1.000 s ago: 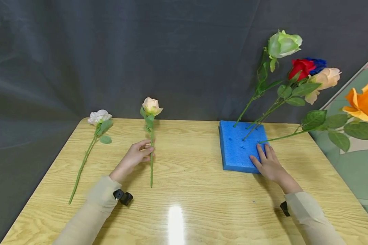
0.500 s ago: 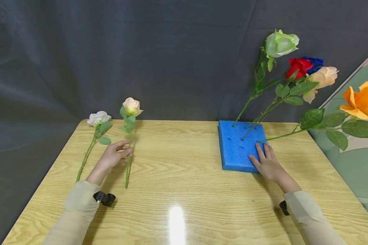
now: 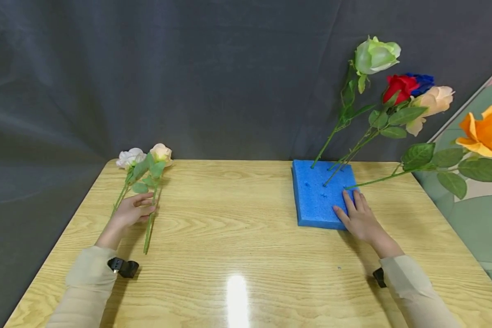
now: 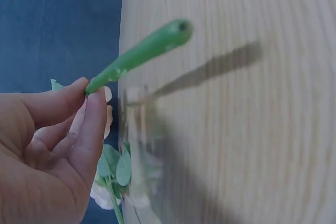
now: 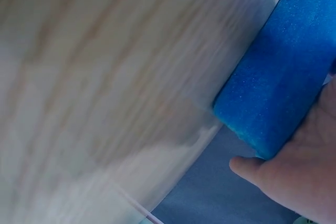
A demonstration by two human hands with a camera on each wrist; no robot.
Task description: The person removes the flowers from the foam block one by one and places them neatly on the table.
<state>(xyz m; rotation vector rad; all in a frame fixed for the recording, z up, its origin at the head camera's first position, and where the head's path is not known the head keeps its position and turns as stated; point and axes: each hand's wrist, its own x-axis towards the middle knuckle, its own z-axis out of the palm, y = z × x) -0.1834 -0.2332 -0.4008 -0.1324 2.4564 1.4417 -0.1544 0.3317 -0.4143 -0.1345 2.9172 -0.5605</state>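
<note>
My left hand [image 3: 133,212] pinches the green stem of a pale peach rose [image 3: 161,154] between thumb and fingertips. In the left wrist view the stem's cut end [image 4: 181,29] points out past the fingers, above its shadow on the wood. Beside it lies a white rose [image 3: 131,158], its lower stem hidden behind my left hand and sleeve. On the right, my right hand [image 3: 361,221] rests with spread, straight fingers on the near right corner of a blue foam block [image 3: 315,209]. The right wrist view shows the thumb [image 5: 247,169] by the block's edge.
Stuck in the foam are a green rose [image 3: 377,55], a red rose [image 3: 399,89], a blue rose [image 3: 423,84], a peach rose [image 3: 434,100] and an orange rose [image 3: 489,132], leaning right. A dark curtain [image 3: 229,82] hangs behind the wooden table [image 3: 229,218].
My left hand has carried the pale peach rose leftward and lowered its bloom, so its leaves now overlap the white rose's. The right hand has stayed on the foam block.
</note>
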